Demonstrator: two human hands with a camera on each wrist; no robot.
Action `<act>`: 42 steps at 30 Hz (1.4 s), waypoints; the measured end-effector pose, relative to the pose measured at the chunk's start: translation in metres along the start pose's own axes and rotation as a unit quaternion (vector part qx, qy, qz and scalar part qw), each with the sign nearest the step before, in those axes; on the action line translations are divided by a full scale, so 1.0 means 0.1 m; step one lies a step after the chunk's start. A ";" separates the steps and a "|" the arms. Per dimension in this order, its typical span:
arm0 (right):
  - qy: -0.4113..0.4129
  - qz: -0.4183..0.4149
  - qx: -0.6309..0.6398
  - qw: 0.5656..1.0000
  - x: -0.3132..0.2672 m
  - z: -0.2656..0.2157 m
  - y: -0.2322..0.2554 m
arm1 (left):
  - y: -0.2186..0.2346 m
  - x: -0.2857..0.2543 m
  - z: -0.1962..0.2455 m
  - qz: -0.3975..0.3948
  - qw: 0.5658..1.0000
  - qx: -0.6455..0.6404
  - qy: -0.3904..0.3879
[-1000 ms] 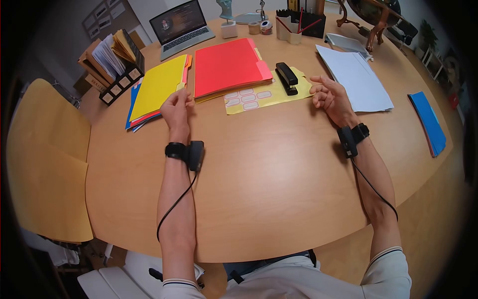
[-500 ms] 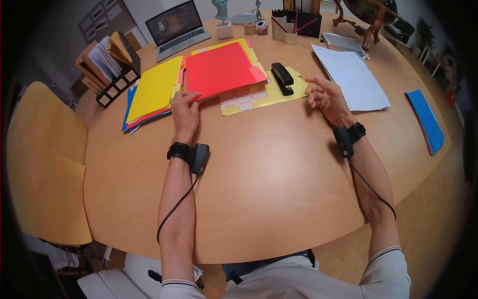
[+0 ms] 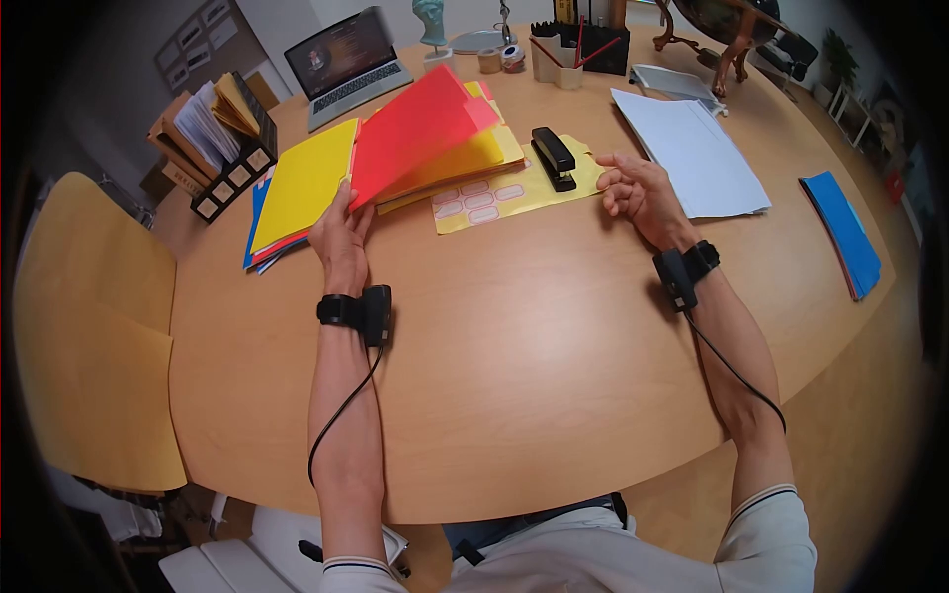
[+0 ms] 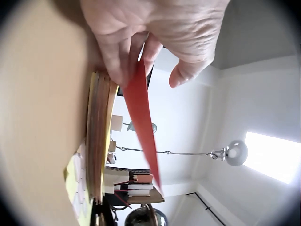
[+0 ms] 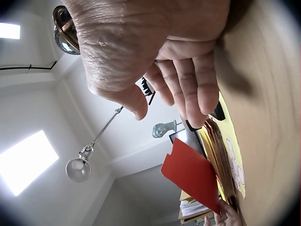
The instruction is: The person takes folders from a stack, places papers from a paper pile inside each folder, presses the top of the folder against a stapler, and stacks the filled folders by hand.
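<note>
My left hand (image 3: 341, 237) holds a red folder (image 3: 420, 138) by its near left corner. The folder is raised and tilted over a stack of yellow and tan folders (image 3: 499, 158). In the left wrist view the red folder (image 4: 140, 106) passes between the fingers, while the thumb stands apart from it. Left of this hand lies a pile topped by a yellow folder (image 3: 306, 188). My right hand (image 3: 643, 203), fingers loosely bent and holding nothing, rests near a black stapler (image 3: 554, 158). The stapler stands on a yellow sheet with red-framed labels (image 3: 509, 203).
White papers (image 3: 692, 153) lie beyond the right hand, and blue folders (image 3: 840, 232) sit at the right edge. At the back are a laptop (image 3: 361, 84), a pen holder (image 3: 559, 64) and a globe stand (image 3: 727, 64). A file rack (image 3: 237, 178) stands at far left.
My left hand has taken hold of the red folder, which lay flat on the stack, and lifted and tilted it leftward. The right hand has stayed in place.
</note>
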State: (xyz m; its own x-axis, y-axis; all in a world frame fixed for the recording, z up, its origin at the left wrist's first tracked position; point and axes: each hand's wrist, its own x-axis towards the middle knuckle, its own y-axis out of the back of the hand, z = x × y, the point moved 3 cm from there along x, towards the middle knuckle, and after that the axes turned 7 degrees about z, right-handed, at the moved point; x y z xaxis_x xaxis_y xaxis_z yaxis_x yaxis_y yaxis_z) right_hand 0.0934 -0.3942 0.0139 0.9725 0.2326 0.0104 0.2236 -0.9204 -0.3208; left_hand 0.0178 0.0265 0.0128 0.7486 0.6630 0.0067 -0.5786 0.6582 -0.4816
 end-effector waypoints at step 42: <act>-0.017 -0.097 0.043 0.994 0.13 0.16 0.16 | -0.53 -0.67 -0.07 -0.498 0.814 0.193 0.229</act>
State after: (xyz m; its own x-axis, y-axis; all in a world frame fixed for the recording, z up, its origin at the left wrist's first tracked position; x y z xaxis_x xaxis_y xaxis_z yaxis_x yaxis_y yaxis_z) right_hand 0.1082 -0.4009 -0.0063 0.9083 0.4153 0.0494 0.3997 -0.8272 -0.3950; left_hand 0.0000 -0.0554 0.0317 0.8994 -0.4127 -0.1438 0.3971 0.9091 -0.1257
